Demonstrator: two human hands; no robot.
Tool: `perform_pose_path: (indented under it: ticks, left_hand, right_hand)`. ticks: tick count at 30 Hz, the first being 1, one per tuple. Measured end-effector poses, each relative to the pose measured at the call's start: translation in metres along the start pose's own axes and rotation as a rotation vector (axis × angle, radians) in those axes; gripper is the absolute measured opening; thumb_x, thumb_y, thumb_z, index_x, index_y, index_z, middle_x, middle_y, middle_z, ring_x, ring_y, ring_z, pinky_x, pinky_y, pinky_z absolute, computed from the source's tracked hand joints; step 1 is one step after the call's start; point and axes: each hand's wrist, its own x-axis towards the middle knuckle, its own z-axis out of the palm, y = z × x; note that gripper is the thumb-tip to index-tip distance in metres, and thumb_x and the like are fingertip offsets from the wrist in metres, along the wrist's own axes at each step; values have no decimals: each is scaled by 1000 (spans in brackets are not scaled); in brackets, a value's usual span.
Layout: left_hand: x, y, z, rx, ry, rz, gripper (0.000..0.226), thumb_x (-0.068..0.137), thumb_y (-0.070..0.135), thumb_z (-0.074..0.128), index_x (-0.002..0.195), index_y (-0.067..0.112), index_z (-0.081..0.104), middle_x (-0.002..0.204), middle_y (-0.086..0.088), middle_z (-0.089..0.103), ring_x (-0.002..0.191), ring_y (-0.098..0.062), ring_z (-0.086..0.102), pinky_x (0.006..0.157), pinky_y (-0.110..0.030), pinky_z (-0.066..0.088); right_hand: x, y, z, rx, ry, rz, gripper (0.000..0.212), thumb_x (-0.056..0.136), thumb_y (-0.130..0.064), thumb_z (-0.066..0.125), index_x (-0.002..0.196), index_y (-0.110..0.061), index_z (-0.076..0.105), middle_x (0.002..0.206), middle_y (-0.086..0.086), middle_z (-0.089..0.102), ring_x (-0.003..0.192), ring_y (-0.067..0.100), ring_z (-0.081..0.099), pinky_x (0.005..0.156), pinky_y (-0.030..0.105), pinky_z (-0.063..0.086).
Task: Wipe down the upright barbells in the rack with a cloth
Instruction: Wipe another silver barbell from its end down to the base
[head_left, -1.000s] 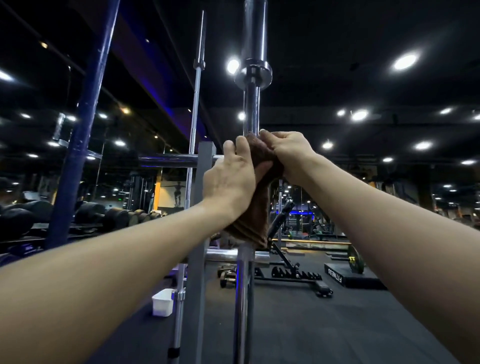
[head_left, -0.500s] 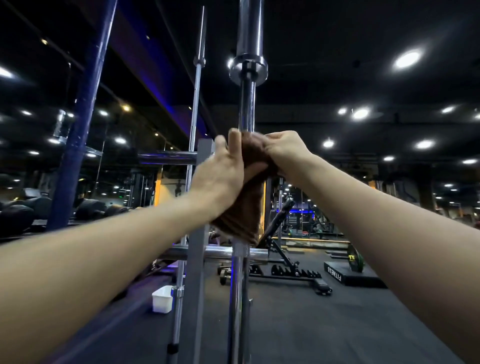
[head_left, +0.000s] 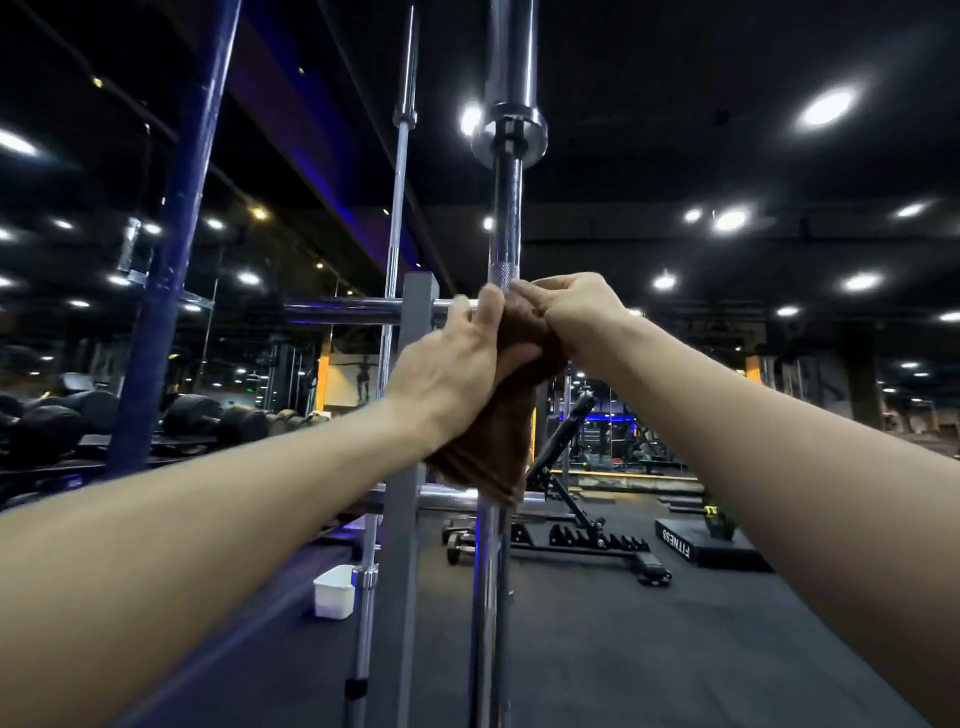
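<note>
One legible text: "FITNESS", white letters, on side face of black platform box (head_left: 691, 545) on floor, right of centre. Reads upside down. No other markings legible.

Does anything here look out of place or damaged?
Nothing stands out. Both hands, left hand and right hand, hold the brown cloth wrapped around the upright barbell, which stands straight in the grey rack. A second barbell also stands upright. The white bin sits on the floor, unspilled.

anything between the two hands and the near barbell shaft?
Yes: the brown cloth. In the head view, left hand and right hand grip it around the near barbell; its tail hangs below.
</note>
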Motion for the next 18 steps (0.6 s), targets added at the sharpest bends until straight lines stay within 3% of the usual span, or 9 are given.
perform_pose_path:
  ticks: [2,4,8,10,14,18]
  left_hand:
    - [9,3,1,-9,30,-38,61,92,57,35,134,13,26,110,-9,41,90,-39,60,63,-40,35]
    - [-2,6,9,-13,22,-50,56,93,56,34,129,14,27,103,-6,37,88,-38,60,63,-39,36]
    - [-53,11,25,-29,-117,18,50,92,58,34,119,18,29,97,1,32,89,-35,61,63,-38,41]
    - [-65,9,23,-5,-181,27,50,91,60,34,119,19,29,98,1,32,91,-35,62,65,-38,43]
    - [-29,-2,7,-2,-55,55,58,88,61,32,124,15,30,98,-2,35,87,-36,61,62,-39,38]
    - [5,6,-2,11,48,-25,58,92,58,32,130,13,28,99,-3,33,86,-36,60,61,-38,34]
  right_hand:
    - [1,-1,-1,29,14,11,23,88,-28,68,79,-7,70,78,14,65,68,23,61,69,36,53]
    - [-1,1,-3,54,-30,18,19,88,-26,68,78,-10,69,80,13,67,69,23,62,73,38,55]
    - [-9,8,-8,77,-57,64,17,91,-27,64,80,-14,66,77,4,67,62,14,61,57,23,52]
    - [-13,5,-8,90,-61,82,17,91,-27,64,81,-14,66,79,4,68,62,13,62,57,22,52]
    - [-15,-1,-4,59,-57,64,19,91,-28,65,82,-12,68,83,11,69,62,17,63,61,28,52]
    - [-12,6,-2,170,25,69,17,89,-24,67,77,-12,72,97,24,69,81,27,61,75,39,44]
